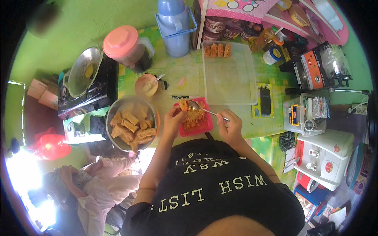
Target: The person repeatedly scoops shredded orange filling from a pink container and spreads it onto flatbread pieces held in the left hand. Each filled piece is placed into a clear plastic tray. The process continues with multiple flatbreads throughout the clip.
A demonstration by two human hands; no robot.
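Pale lettering (188, 196) marks the black shirt (228, 204); left hand (173, 120) pinches an orange-brown piece (183, 104), right hand (231, 125) a spoon (209, 112); pink tub (210, 126) holds shredded filling (195, 119); clear box (228, 80), four rolls (214, 50).

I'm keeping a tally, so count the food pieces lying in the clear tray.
4, in one row at the far-left corner of the clear tray: left-end piece, second piece, third piece, right-end piece. Any underneath would be hidden.

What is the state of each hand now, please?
Left hand: closed, holding a small orange-brown food piece.
Right hand: closed, holding a silver metal spoon.
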